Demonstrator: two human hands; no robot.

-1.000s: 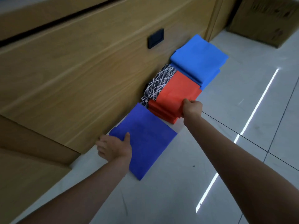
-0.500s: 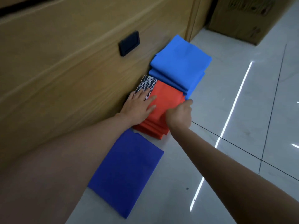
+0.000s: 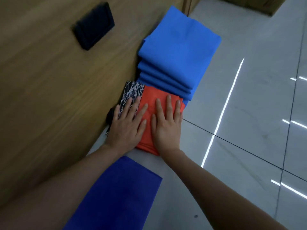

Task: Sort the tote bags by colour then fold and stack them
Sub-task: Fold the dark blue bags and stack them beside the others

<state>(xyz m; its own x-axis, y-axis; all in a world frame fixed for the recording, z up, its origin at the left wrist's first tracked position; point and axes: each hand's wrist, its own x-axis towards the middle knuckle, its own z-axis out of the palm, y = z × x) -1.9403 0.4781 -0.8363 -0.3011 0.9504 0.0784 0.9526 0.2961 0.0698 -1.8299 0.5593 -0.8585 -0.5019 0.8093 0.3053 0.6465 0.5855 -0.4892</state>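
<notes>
- The orange stack (image 3: 152, 97) of folded tote bags lies on the tiled floor (image 3: 249, 113). It touches the light blue stack (image 3: 177, 52) and is near the single dark blue bag (image 3: 119, 193).
- The right hand (image 3: 166, 128) lies flat on the orange stack, with fingers straight and a little apart, gripping nothing.
- The left hand (image 3: 127, 125) is also flat with spread fingers, partly on the orange stack and partly on the black bag with white lines (image 3: 132, 90), which lies against the wooden wall panel (image 3: 49, 97).
- The bags are matte fabric folded into squares; the floor is glossy.
</notes>
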